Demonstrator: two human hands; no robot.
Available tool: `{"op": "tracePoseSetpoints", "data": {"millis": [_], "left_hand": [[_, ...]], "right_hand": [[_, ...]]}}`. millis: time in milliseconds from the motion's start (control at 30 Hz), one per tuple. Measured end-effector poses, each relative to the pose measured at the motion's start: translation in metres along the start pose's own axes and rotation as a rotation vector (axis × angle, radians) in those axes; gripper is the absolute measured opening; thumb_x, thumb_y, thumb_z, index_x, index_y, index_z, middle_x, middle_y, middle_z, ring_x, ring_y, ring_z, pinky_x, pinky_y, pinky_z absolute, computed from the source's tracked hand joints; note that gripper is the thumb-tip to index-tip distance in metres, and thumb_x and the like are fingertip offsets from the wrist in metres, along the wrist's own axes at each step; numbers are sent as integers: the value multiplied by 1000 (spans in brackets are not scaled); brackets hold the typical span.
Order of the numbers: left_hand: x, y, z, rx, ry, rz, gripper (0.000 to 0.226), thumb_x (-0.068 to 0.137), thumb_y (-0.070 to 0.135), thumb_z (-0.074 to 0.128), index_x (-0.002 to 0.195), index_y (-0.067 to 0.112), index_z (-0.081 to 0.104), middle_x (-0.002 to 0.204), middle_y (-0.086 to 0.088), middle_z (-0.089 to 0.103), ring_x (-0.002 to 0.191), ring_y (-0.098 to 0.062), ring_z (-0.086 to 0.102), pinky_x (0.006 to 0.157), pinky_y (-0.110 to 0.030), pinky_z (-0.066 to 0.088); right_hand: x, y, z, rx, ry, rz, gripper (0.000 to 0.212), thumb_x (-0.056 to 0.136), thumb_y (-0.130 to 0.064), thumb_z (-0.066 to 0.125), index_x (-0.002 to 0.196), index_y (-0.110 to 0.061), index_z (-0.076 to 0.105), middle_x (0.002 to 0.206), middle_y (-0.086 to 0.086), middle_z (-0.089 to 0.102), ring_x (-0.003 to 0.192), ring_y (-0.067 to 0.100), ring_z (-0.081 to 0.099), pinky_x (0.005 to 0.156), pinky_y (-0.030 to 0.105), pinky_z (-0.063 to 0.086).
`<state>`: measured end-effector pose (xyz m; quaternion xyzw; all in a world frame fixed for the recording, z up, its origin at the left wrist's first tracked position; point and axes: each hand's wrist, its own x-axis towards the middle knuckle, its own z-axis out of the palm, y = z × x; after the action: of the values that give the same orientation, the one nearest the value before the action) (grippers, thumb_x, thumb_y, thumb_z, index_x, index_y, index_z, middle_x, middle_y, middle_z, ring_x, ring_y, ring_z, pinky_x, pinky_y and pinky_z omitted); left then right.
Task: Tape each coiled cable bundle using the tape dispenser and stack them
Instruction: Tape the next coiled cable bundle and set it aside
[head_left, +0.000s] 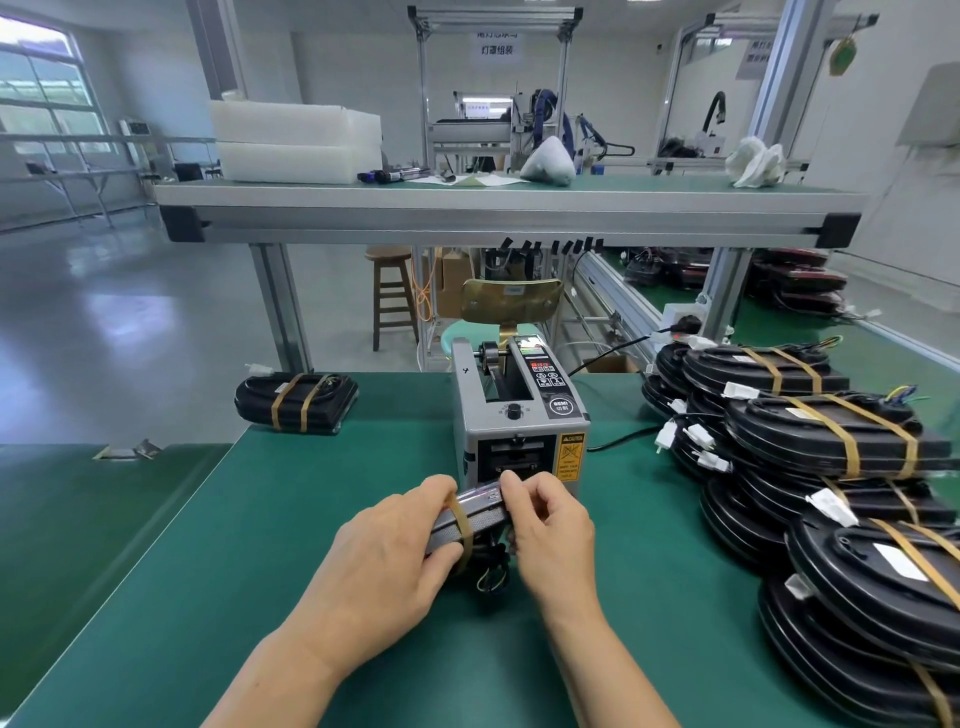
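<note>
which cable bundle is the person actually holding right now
The bundle right in front of the tape dispenser, gripped by the left hand and right hand. The lone bundle far left and the pile at right lie untouched.

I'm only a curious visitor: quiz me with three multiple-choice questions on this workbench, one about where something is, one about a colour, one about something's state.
1. Where does the lone black coiled cable bundle lie?
A. on the wooden stool
B. at the far left of the green table
C. on the upper shelf

2. What colour are the bands round the piled black bundles on the right?
A. blue
B. red
C. tan

3. The plastic-wrapped bundle before the grey box-shaped tape dispenser is:
A. gripped by both hands
B. lying untouched
C. hanging from a hook

Answers: B, it sits alone at the table's far left edge; C, tan strips cross each black coil; A, the left hand and right hand both curl their fingers on it.
</note>
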<state>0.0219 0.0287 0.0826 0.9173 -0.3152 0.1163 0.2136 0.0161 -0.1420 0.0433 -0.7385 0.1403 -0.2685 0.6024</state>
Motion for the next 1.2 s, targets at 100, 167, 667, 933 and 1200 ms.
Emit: {"op": "tracePoseSetpoints", "data": {"millis": [100, 167, 667, 933, 1200], "left_hand": [[0, 0, 0, 12, -3, -33, 40, 90, 40, 59, 127, 32, 46, 102, 20, 56, 96, -9, 54, 82, -26, 43], [0, -2, 0, 9, -4, -49, 42, 90, 41, 60, 129, 31, 49, 112, 20, 59, 104, -9, 54, 86, -24, 42], [0, -26, -1, 102, -84, -135, 85, 86, 50, 59, 147, 60, 1, 104, 18, 39, 101, -7, 42, 87, -24, 40], [2, -63, -25, 91, 112, -175, 47, 64, 18, 80, 103, 34, 60, 88, 18, 57, 85, -16, 51, 81, -39, 41], [19, -120, -26, 193, 384, -346, 60, 55, -18, 69, 102, 21, 70, 105, -2, 58, 99, -33, 47, 98, -47, 32]], "right_hand": [[4, 2, -1, 128, -43, 90, 41, 99, -35, 57, 72, -4, 56, 62, -1, 57, 56, 13, 52, 56, 34, 48], [5, 1, -1, 210, -82, 116, 40, 99, -39, 55, 76, -8, 62, 63, -4, 61, 55, 10, 53, 55, 28, 47], [11, 4, 13, 139, -108, 3, 26, 95, -29, 65, 73, -16, 59, 65, -5, 56, 63, 8, 49, 62, 27, 44], [8, 32, 6, 360, 12, 226, 12, 87, -1, 71, 92, -12, 70, 80, 0, 65, 74, 12, 57, 69, 22, 50], [9, 42, 15, 395, 39, 266, 13, 84, 6, 72, 85, -7, 75, 68, 5, 68, 64, 15, 63, 59, 19, 55]]}}
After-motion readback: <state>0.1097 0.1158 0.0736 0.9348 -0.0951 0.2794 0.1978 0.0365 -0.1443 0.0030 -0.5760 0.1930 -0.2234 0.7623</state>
